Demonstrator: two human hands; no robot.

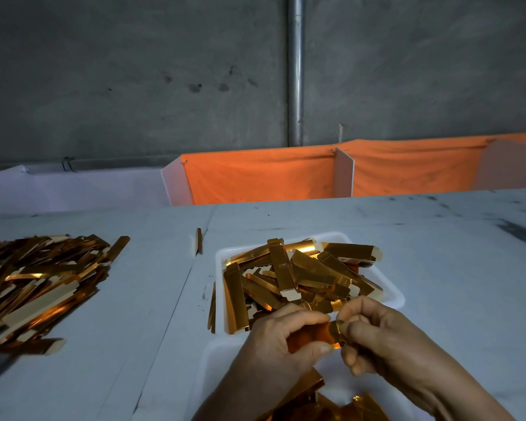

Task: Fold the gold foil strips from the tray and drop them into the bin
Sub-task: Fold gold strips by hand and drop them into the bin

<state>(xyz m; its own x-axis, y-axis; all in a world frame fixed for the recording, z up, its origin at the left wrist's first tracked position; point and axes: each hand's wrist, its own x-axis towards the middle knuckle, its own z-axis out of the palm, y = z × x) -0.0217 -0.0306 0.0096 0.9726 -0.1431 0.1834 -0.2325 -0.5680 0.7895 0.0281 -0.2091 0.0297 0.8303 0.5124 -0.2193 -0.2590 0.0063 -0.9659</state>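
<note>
Two hands, left hand (281,338) and right hand (377,335), pinch one gold strip (325,332) (mostly hidden by fingers); white tray (390,294) heaped with strips; lower container cut off.

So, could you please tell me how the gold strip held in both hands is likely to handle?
The gold strip probably bends easily: it curves between the left hand and right hand. It looks thin, so likely light. Its glossy surface may be slippery, and strips in the tray hold creases.
</note>
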